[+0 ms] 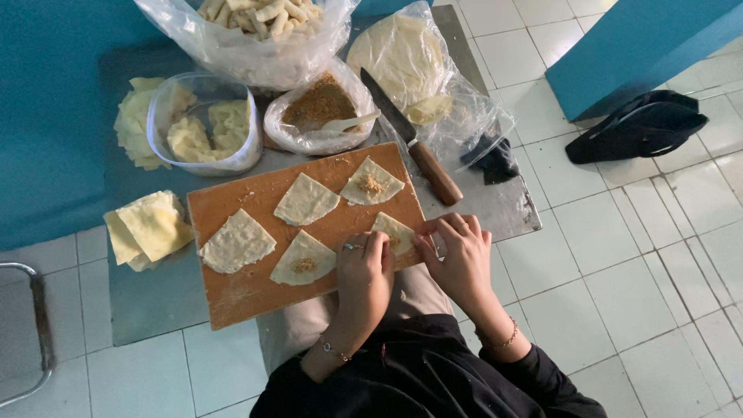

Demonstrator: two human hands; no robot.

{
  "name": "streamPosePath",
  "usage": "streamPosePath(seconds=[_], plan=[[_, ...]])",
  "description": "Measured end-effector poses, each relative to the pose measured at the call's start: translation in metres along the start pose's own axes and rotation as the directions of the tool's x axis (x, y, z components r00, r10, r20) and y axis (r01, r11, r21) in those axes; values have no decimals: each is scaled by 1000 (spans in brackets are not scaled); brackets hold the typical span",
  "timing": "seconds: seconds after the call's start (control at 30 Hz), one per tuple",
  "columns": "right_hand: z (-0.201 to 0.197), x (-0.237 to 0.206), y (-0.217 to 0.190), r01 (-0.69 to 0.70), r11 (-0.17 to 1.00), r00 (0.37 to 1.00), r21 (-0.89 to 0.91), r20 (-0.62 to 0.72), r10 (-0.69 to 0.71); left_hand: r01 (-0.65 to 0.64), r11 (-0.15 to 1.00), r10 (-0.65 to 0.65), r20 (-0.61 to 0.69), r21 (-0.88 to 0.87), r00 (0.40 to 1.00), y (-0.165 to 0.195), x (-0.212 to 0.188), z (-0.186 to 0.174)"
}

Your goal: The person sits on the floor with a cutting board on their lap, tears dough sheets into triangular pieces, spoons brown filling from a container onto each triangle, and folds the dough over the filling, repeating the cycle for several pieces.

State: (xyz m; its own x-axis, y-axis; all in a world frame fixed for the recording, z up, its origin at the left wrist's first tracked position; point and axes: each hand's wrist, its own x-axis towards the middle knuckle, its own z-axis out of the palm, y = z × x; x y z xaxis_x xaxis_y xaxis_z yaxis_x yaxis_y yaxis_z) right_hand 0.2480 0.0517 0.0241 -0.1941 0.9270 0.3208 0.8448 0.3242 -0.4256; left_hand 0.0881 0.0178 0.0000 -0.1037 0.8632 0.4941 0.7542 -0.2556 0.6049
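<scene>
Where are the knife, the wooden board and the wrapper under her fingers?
knife (402, 130), head view, on the blade.
wooden board (248, 294), head view, bare lower part.
wrapper (395, 230), head view, its visible upper corner.

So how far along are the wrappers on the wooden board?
Done: a clear bag of rolled pieces sits at the back. In hand: left hand and right hand fold one triangular dough wrapper. Left: two wrappers with filling lie unfolded and two plain wrappers lie unfilled on the wooden cutting board.

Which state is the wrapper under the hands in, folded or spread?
Partly folded: both hands, left hand and right hand, press wrapper, whose edge looks turned over.
</scene>
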Motion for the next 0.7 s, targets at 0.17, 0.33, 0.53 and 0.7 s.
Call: streamPosePath(seconds=[0.17, 0.33, 0.53, 0.7], plan=[[4, -3, 1, 36, 999, 999, 26, -4, -36, -70, 997, 70, 18, -11, 997, 0, 2, -4], [4, -5, 1, -8, 997, 1000, 74, 8, 8, -93, 994, 97, 58, -64, 994, 0, 0, -10], [4, -3, 0, -21, 989, 1000, 145, -10, 23, -112, 992, 117, 86, -57, 989, -1, -3, -13], [10, -2, -4, 71, 943, 996, 325, -79, -48, -120, 988, 129, 97, -97, 987, 0, -4, -17]])
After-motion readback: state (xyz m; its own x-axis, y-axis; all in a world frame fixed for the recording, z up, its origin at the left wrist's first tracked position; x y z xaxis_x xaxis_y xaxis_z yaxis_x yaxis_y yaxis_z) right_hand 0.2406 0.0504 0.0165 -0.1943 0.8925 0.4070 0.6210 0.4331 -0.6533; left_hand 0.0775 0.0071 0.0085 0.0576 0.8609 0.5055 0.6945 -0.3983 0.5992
